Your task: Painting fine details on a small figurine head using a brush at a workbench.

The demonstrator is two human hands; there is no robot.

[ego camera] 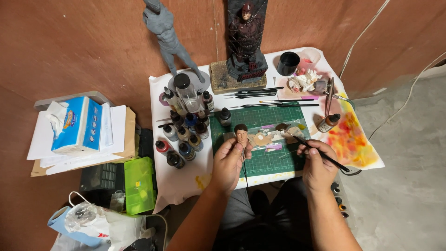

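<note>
My left hand (230, 160) holds a small sculpted figure head (240, 134) with brown hair, upright on a thin stick, over the green cutting mat (260, 160). My right hand (318, 165) grips a thin dark paintbrush (310, 147); its tip points up-left toward a smear of paint on the clear palette pieces (274, 137) lying on the mat. The two hands are apart, roughly a hand's width between them.
Several paint dropper bottles (183, 135) crowd the table's left side. Spare brushes (260, 95) lie behind the mat. A grey figure (167, 35) and a dark red figure (245, 37) stand at the back. A black cup (288, 62), crumpled tissue (304, 80), tissue box (76, 124), green case (138, 185).
</note>
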